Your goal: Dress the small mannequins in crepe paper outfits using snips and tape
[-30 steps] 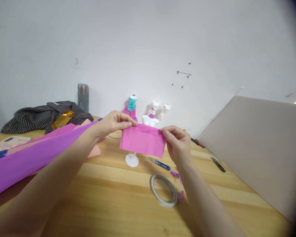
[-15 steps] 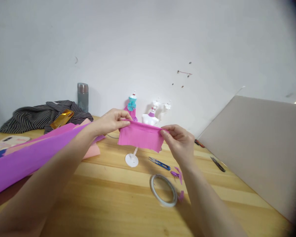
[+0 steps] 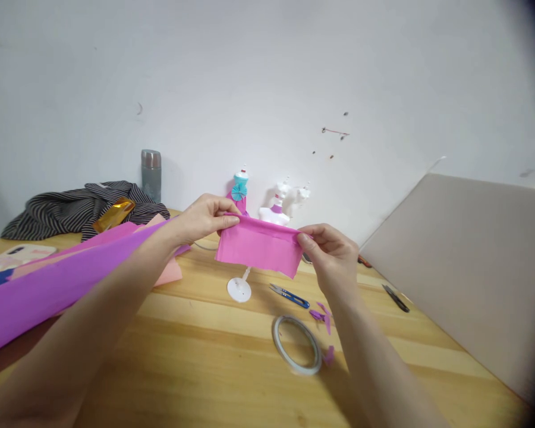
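Observation:
A strip of pink crepe paper [image 3: 261, 245] is stretched in the air between my two hands, its top edge folded over. My left hand [image 3: 209, 217] pinches the upper left corner between thumb and fingers. At the upper right corner, my right hand [image 3: 332, 252] pinches the same edge. Behind the strip stands a small white mannequin [image 3: 274, 215] with a purple neck band; the strip hides its lower body, and a round white base [image 3: 239, 289] shows below. Further back is a mannequin in a turquoise and pink dress [image 3: 239, 187].
On the table lie blue thread snips [image 3: 289, 295], a tape roll [image 3: 296, 345], purple scraps [image 3: 323, 318] and a dark cutter [image 3: 395, 298]. Purple crepe sheets [image 3: 71, 270], a phone [image 3: 20, 257], striped cloth [image 3: 66, 208] and a flask [image 3: 151, 175] are at left. A pale panel [image 3: 455, 261] stands right.
My right hand has moved slightly to the right, pulling the pink strip a little wider. My left hand keeps its pinch almost in place. The view has shifted slightly.

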Tool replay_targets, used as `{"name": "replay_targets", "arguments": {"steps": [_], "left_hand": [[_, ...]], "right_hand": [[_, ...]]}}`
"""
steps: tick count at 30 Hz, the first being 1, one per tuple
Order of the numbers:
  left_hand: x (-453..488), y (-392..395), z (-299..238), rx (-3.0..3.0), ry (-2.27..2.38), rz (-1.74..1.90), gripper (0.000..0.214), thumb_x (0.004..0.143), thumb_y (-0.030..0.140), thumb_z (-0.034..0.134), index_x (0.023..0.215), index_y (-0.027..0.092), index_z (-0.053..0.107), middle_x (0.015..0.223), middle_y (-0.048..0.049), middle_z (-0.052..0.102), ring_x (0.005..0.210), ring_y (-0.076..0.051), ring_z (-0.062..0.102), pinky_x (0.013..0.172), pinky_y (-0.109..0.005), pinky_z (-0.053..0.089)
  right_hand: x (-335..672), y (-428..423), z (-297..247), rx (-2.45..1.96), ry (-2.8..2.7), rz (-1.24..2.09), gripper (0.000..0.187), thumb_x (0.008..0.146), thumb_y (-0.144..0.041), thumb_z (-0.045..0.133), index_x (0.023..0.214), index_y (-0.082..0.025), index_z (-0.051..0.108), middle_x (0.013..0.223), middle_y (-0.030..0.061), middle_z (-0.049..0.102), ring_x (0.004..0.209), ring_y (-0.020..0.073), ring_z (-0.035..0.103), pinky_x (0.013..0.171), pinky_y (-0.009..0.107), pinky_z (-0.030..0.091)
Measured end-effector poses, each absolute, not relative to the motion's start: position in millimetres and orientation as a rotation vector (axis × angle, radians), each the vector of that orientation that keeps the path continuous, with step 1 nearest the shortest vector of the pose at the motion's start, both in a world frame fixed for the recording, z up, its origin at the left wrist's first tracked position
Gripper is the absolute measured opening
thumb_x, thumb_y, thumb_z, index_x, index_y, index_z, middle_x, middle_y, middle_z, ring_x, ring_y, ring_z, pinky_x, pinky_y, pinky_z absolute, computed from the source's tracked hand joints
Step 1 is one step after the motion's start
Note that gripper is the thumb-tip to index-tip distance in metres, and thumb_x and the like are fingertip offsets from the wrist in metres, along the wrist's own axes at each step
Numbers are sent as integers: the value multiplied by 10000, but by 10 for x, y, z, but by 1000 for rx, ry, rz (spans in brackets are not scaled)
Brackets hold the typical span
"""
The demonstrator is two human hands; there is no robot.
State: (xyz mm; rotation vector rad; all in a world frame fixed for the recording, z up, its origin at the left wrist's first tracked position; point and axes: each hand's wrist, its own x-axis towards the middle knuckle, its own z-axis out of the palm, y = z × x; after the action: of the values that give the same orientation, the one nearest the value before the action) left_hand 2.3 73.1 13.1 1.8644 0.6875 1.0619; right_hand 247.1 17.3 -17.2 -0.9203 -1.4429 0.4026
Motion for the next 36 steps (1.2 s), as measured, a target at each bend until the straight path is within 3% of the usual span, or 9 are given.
{"name": "replay_targets", "arguments": {"steps": [7,18,22,26,28,31,33,36], "left_hand": [[21,821,51,1904,711,1007,94,749,202,664,795,120,666,624,26,590,562,-78,519,558,-210,437],[-5,919,-45,2051,685,808,87,704,177,647,728,127,715,671,-5,662,646,-129,577,648,-264,446],[-15,930,-63,2015,636,840,69,712,207,652,725,153,692,828,-43,725,871,-192,644,829,-327,468],[20,928,-96,1864,559,887,80,685,211,685,647,152,644,1035,-96,731,1082,-236,615,962,-371,413],[63,934,-133,1813,558,908,107,662,204,694,611,146,620,996,-97,731,1057,-237,622,938,-360,416],[131,951,-198,1786,569,944,123,660,232,681,620,143,607,784,-46,690,843,-189,628,783,-307,432],[165,964,-234,1774,584,977,132,669,259,659,641,144,602,671,-1,615,686,-141,562,669,-273,394],[189,972,-258,1767,594,1011,141,659,271,641,636,143,587,614,25,535,608,-114,477,601,-253,335]], "right_hand": [[2505,267,-245,-966,-1483,382,97,766,-261,682,729,-173,664,602,-5,613,523,111,515,491,247,420],[2626,362,-343,-919,-1838,495,92,792,-259,670,740,-184,684,660,18,652,596,140,554,563,271,434],[2647,407,-348,-889,-1771,513,117,788,-285,668,710,-197,665,679,18,635,638,155,566,605,289,448],[2653,433,-345,-817,-1641,648,112,720,-263,708,637,-196,674,939,72,685,880,217,607,689,306,464],[2638,447,-363,-793,-1531,775,90,677,-228,715,607,-194,671,969,72,704,887,221,610,695,305,457],[2600,467,-397,-779,-1425,882,68,643,-219,681,589,-198,646,881,64,732,794,211,621,652,302,443],[2576,478,-411,-776,-1392,915,60,631,-225,657,586,-200,628,826,65,740,727,204,616,607,297,429],[2553,485,-414,-778,-1345,947,41,615,-221,640,589,-198,618,792,70,746,649,185,590,552,283,398]]}}
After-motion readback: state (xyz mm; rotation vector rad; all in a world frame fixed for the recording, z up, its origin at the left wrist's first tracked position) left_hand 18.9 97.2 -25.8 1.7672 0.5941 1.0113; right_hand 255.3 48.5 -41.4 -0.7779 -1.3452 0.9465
